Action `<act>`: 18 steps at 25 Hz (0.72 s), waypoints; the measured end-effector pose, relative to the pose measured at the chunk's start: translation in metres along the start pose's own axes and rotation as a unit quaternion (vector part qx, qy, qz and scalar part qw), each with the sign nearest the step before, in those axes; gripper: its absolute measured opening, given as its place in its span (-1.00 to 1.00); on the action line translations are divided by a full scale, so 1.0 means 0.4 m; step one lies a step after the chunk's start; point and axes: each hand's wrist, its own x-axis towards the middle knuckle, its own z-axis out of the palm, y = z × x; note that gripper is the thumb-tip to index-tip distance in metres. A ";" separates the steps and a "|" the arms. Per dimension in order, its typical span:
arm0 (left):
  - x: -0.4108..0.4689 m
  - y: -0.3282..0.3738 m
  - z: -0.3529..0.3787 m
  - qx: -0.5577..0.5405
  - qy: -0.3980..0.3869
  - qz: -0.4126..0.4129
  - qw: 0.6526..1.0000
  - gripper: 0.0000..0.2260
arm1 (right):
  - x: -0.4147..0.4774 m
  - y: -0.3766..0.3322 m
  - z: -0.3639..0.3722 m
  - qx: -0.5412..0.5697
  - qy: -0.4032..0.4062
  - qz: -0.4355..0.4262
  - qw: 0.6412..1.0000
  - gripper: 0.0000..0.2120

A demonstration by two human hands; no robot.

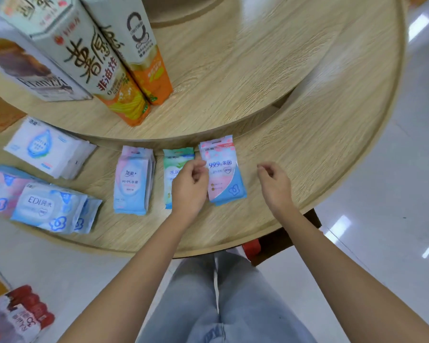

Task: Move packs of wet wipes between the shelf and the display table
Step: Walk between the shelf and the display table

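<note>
A stack of pink-and-blue wet wipe packs [224, 174] lies flat on the lower tier of the round wooden display table [320, 149]. My left hand [190, 188] hovers just left of it with loosely curled fingers whose tips reach the stack's left edge. That hand grips nothing and covers part of a green pack [176, 158]. Further left lies a pale pink-and-blue stack [132, 183]. My right hand [274, 181] hangs right of the pink stack, apart from it, fingers loosely curled and holding nothing.
Larger wipe packs [48, 209] and a white pack [45, 147] lie at the left of the lower tier. Tall cartons [104, 68] stand on the raised upper tier [233, 70]. Glossy floor lies to the right; bagged goods [18, 315] sit at the lower left.
</note>
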 end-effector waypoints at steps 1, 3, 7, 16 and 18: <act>-0.023 0.002 -0.023 -0.002 -0.041 0.002 0.999 -0.86 | -0.035 -0.002 -0.018 0.004 -0.008 0.005 1.000 -0.89; -0.054 -0.006 -0.060 0.009 -0.127 0.021 0.992 -0.84 | -0.110 0.000 -0.042 0.014 -0.019 0.016 1.000 -0.89; -0.094 -0.050 -0.103 0.093 -0.235 0.047 0.966 -0.84 | -0.282 0.050 -0.057 0.022 0.010 0.048 0.999 -0.88; -0.225 -0.128 -0.048 0.411 -0.533 0.269 0.689 -0.88 | -0.833 0.343 0.107 0.162 0.223 0.314 0.909 -0.86; -0.333 -0.124 0.020 0.430 -0.584 0.326 0.607 -0.86 | -0.968 0.405 0.163 0.195 0.254 0.366 0.874 -0.88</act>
